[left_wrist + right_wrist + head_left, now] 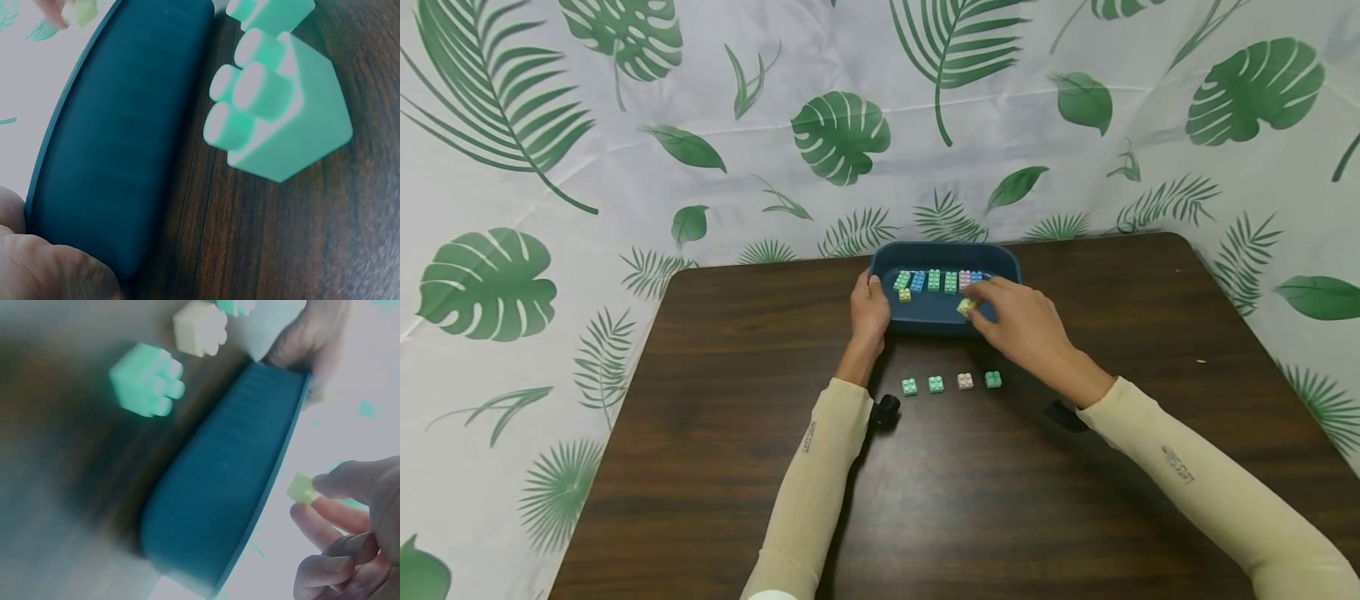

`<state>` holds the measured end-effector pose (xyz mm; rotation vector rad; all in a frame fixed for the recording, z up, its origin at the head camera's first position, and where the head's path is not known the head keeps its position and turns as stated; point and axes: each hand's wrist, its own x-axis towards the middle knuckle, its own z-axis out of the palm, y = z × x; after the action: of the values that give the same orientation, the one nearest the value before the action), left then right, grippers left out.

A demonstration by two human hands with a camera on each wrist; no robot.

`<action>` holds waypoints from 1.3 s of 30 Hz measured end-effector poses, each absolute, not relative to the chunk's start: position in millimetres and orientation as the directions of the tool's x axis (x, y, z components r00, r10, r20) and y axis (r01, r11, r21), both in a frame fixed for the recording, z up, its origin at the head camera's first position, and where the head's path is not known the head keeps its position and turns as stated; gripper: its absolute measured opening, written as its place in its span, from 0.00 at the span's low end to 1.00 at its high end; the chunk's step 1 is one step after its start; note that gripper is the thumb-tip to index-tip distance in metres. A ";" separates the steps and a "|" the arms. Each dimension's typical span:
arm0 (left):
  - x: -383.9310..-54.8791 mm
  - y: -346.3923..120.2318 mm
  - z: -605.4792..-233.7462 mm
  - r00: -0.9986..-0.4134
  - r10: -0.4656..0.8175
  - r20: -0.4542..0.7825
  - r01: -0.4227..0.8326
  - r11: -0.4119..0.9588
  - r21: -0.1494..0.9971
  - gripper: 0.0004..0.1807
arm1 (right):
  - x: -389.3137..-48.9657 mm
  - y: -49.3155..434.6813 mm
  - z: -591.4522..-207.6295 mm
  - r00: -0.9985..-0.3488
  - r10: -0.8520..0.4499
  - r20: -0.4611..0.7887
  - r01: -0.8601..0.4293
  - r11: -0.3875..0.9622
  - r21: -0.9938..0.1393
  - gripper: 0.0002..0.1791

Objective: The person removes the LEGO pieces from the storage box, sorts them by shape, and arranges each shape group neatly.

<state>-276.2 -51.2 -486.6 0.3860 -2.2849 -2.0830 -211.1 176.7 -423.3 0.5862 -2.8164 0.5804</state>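
Note:
My left hand (870, 308) grips the left end of a dark blue tray (932, 326), thumb at its rim. Between the thumb and fingers of my right hand (1026, 323) is a small yellow building block (302, 488), pinched above the tray's right front part. Inside the tray stand several longer blocks in a row, among them a green block (934, 280), a blue block (918, 281) and a pink block (965, 279). Another yellow block (905, 295) lies in front of them on the left. The right hand partly hides the tray's right side.
In front of the tray, a row of small square blocks sits on the brown wooden table (715, 417): mint green ones, a pale pink block (965, 381) and a darker green block (993, 380). A leaf-patterned cloth (737, 200) hangs behind the table.

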 end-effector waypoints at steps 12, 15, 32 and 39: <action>-277.0 -61.0 -483.7 -0.968 -0.198 -0.157 -0.173 0.069 0.982 0.28 | -168.3 218.9 -419.1 -0.886 -0.356 0.297 -0.441 0.846 -0.300 0.12; -277.8 -60.3 -483.3 -0.970 -0.184 -0.160 -0.175 0.071 0.982 0.28 | -162.5 227.3 -422.9 -0.875 -0.387 0.289 -0.464 0.839 -0.282 0.13; -274.4 -57.4 -484.6 -0.971 -0.173 -0.166 -0.181 0.073 0.981 0.28 | -146.6 251.2 -461.4 -0.842 -0.503 0.194 -0.538 0.804 -0.253 0.17; -273.9 -51.3 -484.6 -0.971 -0.166 -0.170 -0.181 0.056 0.982 0.28 | -147.9 258.4 -468.6 -0.828 -0.517 0.216 -0.556 0.805 -0.206 0.17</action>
<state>-273.9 -51.3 -484.6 0.3766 -2.2911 -2.1326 -147.9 258.4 -468.6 0.8501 -2.8411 0.3936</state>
